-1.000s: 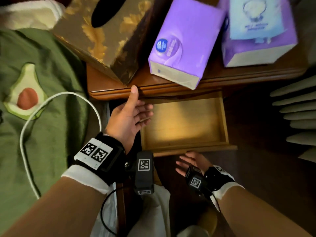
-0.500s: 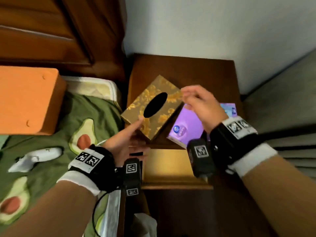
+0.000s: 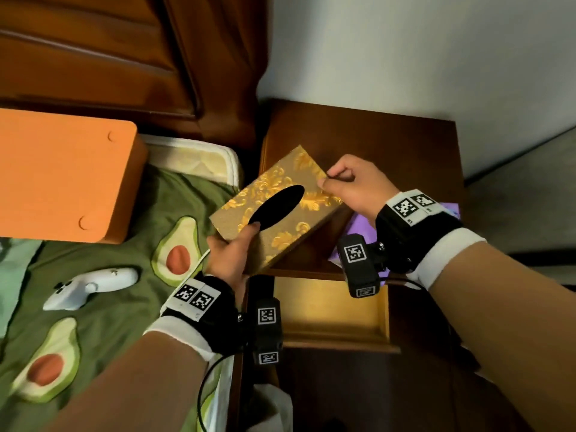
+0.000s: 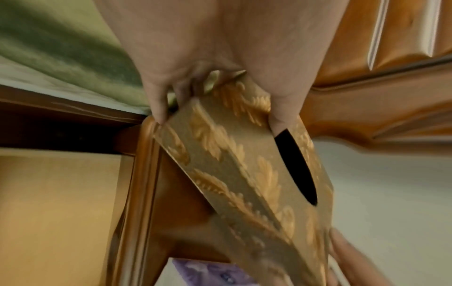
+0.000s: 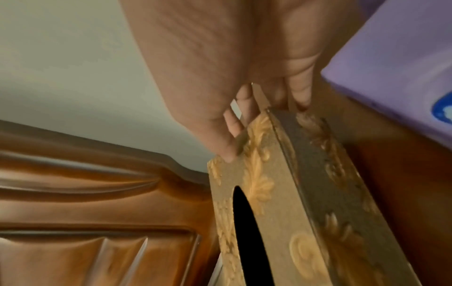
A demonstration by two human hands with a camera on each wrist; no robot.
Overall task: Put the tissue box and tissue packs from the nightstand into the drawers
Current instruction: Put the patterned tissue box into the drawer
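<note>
A gold patterned tissue box [image 3: 280,202] with a black oval slot is held over the front left of the wooden nightstand [image 3: 374,135]. My left hand [image 3: 232,251] grips its near end, thumb on top by the slot. My right hand [image 3: 349,185] grips its far right end, thumb on top and fingers curled over the edge. The box [image 4: 244,170] shows tilted in the left wrist view, and again the box [image 5: 281,193] in the right wrist view. A purple tissue pack [image 3: 448,210] lies mostly hidden behind my right wrist. The top drawer [image 3: 330,313] stands pulled out below.
The bed with a green avocado-print cover [image 3: 103,291] lies left of the nightstand. On it are an orange box [image 3: 62,173] and a white controller [image 3: 90,286]. A wooden headboard [image 3: 109,57] is behind, and a white wall [image 3: 420,51] backs the nightstand.
The head view rose from the drawer to the nightstand top. My right hand came up from below the drawer, and both hands closed on the ends of the gold tissue box.
</note>
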